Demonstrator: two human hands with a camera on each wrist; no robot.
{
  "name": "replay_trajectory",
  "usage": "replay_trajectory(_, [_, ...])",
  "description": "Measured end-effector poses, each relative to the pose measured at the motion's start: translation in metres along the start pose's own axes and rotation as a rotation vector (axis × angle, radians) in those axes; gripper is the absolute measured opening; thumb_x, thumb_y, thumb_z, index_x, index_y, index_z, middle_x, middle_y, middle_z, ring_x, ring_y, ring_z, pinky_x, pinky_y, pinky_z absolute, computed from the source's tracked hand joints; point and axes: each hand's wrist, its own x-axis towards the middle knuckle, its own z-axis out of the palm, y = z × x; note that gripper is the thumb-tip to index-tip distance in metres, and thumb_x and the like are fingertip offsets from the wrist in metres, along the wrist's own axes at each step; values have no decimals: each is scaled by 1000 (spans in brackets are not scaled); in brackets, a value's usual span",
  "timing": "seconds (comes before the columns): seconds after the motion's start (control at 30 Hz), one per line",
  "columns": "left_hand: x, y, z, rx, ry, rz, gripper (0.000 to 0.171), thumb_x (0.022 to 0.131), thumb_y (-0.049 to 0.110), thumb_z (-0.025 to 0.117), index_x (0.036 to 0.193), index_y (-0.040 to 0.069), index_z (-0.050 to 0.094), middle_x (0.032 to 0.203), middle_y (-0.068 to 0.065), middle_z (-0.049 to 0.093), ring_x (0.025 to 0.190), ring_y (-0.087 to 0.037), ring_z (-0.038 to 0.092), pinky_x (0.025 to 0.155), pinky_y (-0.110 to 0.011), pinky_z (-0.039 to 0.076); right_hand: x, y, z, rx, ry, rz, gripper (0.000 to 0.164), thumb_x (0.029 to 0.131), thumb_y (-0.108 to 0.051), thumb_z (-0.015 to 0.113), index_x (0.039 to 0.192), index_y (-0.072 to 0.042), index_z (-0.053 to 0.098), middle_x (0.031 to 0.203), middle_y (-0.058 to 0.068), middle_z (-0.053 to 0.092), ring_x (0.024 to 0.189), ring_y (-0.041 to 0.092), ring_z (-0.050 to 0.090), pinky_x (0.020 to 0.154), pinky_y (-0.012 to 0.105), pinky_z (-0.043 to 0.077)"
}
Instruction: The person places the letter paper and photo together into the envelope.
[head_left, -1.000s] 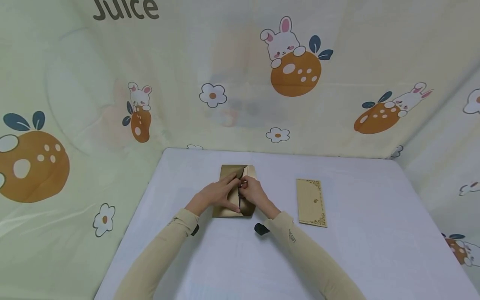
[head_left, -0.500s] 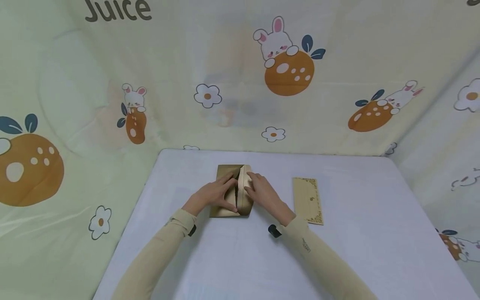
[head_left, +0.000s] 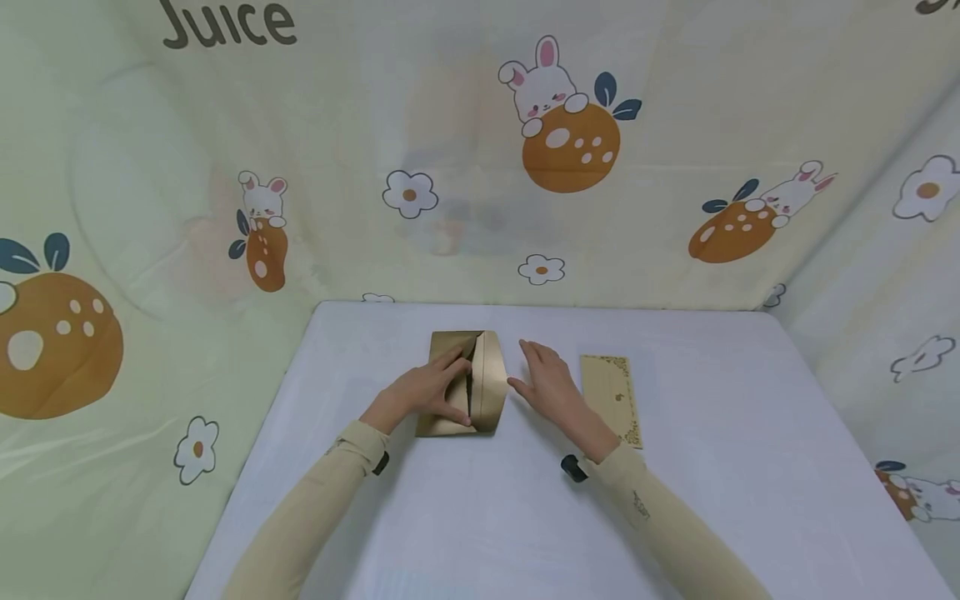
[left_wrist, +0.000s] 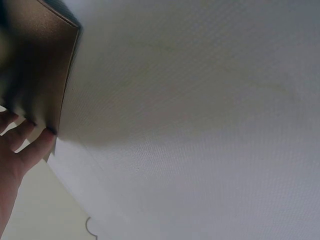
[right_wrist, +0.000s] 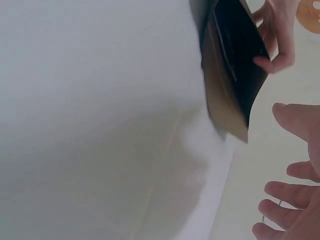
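Note:
A gold paper envelope (head_left: 491, 383) lies on the white table, its flap folded out to the right and its mouth gaping. My left hand (head_left: 420, 392) holds the front panel beside the mouth, thumb near the lower end and fingers near the upper. In the right wrist view, the dark inside of the envelope (right_wrist: 220, 95) shows, with the left thumb at the lip. My right hand (head_left: 551, 387) hovers to the right of the flap, fingers extended and holding nothing. Partly behind its wrist, a cream card (head_left: 606, 383) with an ornate brown border lies flat.
A white cloth covers the table (head_left: 480, 517). Behind and at both sides hangs a curtain (head_left: 465, 100) printed with rabbits, oranges and flowers. A black wrist device (head_left: 573, 468) shows under the right sleeve.
My right hand has let go of the envelope's opening, slid over the flap and moved off to the right. The mouth stands wider. My left hand keeps its place on the envelope.

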Motion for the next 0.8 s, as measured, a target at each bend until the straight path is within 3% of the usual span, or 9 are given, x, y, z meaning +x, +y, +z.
replay_trajectory(0.27, [-2,2,-1,-16,-9,-7,95,70,74,76,144,29,36,169,-15,13,143,-38,42,92,-53,53,-21,29,-3,-1,45,30,70,96,-30,69,148,7,39,144,30,49,135,45,46,111,57,38])
replay_trajectory(0.53, [-2,0,0,-4,-9,-12,95,70,75,75,144,29,36,168,-15,14,142,-39,43,92,-52,53,-42,65,-10,5,-2,129,69,100,-29,63,150,8,34,150,32,43,141,47,37,116,60,29])
replay_trajectory(0.8, [-1,-1,1,-13,-19,-10,96,70,76,74,144,28,37,169,-14,12,146,-38,38,95,-53,52,-68,99,-23,-4,40,219,53,101,-15,56,144,13,40,143,42,41,131,60,40,104,70,35])
